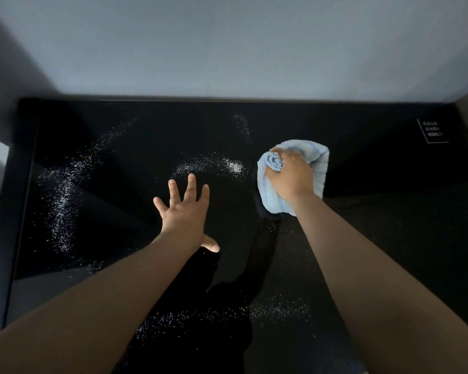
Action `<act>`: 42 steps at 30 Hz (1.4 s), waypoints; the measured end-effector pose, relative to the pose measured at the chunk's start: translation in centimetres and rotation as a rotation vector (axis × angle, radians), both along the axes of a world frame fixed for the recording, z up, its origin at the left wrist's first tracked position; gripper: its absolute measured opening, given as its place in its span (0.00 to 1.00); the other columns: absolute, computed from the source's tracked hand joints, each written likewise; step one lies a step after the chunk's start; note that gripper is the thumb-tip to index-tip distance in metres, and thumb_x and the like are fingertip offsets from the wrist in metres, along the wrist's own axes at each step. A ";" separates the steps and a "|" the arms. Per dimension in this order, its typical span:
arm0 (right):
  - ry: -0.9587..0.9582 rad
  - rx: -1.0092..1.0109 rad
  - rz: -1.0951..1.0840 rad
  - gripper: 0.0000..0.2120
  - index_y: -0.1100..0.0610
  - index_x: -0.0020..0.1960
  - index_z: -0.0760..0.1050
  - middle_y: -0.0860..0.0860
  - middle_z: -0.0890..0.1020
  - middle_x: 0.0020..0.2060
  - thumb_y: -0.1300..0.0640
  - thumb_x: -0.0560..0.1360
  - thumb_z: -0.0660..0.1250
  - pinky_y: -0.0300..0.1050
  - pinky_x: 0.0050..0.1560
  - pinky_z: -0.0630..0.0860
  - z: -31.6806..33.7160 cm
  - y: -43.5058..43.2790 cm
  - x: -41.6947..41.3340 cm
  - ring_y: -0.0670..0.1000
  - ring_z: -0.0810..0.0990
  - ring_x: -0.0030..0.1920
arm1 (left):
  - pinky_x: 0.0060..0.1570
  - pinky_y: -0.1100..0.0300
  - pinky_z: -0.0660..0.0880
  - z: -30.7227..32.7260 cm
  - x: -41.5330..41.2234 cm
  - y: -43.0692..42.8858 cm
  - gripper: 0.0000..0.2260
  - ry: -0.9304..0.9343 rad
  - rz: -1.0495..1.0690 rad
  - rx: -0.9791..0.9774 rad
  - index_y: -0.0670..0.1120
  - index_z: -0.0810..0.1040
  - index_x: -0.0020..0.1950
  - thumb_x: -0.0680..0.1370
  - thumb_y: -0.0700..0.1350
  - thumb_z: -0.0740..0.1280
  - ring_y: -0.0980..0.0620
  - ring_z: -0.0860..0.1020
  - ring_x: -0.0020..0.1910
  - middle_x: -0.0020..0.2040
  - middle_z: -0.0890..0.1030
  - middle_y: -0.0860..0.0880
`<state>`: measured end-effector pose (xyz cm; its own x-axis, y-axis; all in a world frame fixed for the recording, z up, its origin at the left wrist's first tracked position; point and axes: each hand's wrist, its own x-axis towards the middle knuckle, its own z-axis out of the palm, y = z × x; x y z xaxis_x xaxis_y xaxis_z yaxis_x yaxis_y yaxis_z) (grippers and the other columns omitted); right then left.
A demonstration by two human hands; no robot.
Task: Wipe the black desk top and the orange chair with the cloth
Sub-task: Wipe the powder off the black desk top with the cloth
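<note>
Gripping the cloth [318,161], right hand [289,176] rests on white-flecked black desk [389,238]; left hand [184,211] splayed.

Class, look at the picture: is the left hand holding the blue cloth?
No, the right hand grips the blue cloth; the left hand is spread open, holding nothing.

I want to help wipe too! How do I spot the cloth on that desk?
Find the shiny black desk top under the pale wall. On its right half, the person's right hand grips a bunched cloth. It is the only soft, light blue thing there, unlike the scattered white specks.
</note>
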<state>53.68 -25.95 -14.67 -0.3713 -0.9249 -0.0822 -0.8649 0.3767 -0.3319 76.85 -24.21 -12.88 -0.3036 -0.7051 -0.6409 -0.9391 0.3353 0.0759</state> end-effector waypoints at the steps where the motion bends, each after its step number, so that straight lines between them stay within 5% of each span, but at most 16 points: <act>1: -0.007 -0.007 0.006 0.12 0.52 0.57 0.77 0.49 0.80 0.48 0.54 0.74 0.65 0.51 0.53 0.77 0.0 0.4 0.0 0.51 0.78 0.51 | 0.70 0.31 0.50 0.0 0.0 0.0 0.63 -0.004 -0.002 0.001 0.51 0.36 0.78 0.59 0.68 0.75 0.34 0.35 0.75 0.77 0.31 0.45; 27: -0.102 -0.094 -0.060 0.19 0.51 0.62 0.76 0.49 0.79 0.57 0.57 0.72 0.70 0.57 0.58 0.76 -0.2 13.2 1.5 0.51 0.75 0.61 | 0.69 0.29 0.49 0.3 0.4 0.2 0.62 0.046 -0.022 -0.027 0.52 0.37 0.78 0.59 0.68 0.75 0.34 0.35 0.75 0.77 0.32 0.47; 36: -0.114 -0.046 -0.092 0.21 0.50 0.64 0.75 0.48 0.79 0.59 0.56 0.72 0.69 0.59 0.63 0.72 0.1 15.7 2.2 0.52 0.73 0.64 | 0.72 0.33 0.44 0.1 2.2 4.8 0.46 0.084 -0.149 -0.124 0.50 0.35 0.78 0.72 0.74 0.51 0.37 0.34 0.75 0.77 0.32 0.43; 42: -0.143 -0.045 -0.115 0.20 0.50 0.63 0.75 0.46 0.79 0.59 0.56 0.71 0.69 0.59 0.62 0.72 0.1 17.4 2.6 0.51 0.73 0.65 | 0.71 0.33 0.41 -0.6 3.2 8.8 0.49 0.043 -0.152 -0.061 0.50 0.30 0.76 0.70 0.76 0.51 0.36 0.30 0.74 0.74 0.26 0.43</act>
<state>56.25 -8.57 -14.52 -0.4626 -0.8807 -0.1016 -0.7597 0.4528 -0.4667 80.03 -15.38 -13.46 -0.4361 -0.6861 -0.5823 -0.8733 0.4789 0.0898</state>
